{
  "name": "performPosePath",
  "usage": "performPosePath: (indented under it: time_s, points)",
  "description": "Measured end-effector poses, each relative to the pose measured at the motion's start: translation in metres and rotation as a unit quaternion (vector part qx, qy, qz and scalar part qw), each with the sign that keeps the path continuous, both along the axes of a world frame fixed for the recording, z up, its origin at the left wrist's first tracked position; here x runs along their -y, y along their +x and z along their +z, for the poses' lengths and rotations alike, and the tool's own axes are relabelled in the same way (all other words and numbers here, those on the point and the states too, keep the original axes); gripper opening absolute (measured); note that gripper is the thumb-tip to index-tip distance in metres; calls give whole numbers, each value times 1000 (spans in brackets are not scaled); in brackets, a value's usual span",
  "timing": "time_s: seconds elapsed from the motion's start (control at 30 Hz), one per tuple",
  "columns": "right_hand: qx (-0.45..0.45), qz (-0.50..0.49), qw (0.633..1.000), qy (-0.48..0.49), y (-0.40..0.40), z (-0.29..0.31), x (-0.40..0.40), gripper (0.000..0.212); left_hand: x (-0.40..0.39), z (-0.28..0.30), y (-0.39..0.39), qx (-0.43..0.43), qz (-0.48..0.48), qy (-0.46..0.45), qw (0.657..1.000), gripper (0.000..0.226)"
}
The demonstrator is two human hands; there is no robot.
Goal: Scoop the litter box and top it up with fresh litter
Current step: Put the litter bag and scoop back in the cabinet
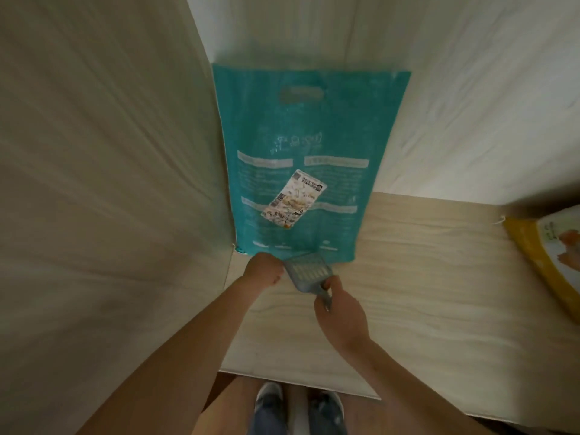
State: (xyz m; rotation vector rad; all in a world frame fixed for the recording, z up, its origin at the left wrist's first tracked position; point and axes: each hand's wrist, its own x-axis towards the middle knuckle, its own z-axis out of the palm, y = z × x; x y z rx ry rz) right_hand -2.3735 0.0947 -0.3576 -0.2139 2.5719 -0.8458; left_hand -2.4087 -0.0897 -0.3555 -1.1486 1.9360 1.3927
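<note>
Teal bag (309, 158), white print; grey slotted scoop (309, 273); yellow bag (546, 265); pale woodgrain shelf (439, 277)

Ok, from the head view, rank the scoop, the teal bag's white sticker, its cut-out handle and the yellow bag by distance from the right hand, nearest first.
1. Scoop: held in the right hand by its handle.
2. White sticker: mid-face of the teal bag, above the hand.
3. Cut-out handle, near the bag's top, and yellow bag, far right edge: too close to call.
</note>
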Motion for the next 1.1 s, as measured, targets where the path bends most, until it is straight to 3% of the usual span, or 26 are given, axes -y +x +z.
performPosePath:
  time_s: [0.13, 0.3, 0.6, 0.8, 0.97, 1.1]
  points:
    - [-11, -25, 1000, -12, 6, -26, 11, 33, -12, -36, 6, 18, 139, 77, 987, 24]
    - [-42, -64, 996, -45, -5, -54, 33, 27, -6, -52, -8, -129, 215, 145, 957, 21]
    - [-99, -122, 982, -104, -35, -97, 61, 21, 21, -94, -55, -218, 205, 134, 945, 24]
    - [-74, -166, 974, -133, -14, -104, 65, 18, 21, -97, -51, -247, 220, 130, 935, 17]
    - [-36, -162, 982, -93, 24, -109, 71, 20, 20, -104, -28, -246, 189, 55, 949, 12]
    - [-30, -98, 994, -24, 36, -112, 75, 19, 17, -103, -9, -260, 102, -44, 959, 13]
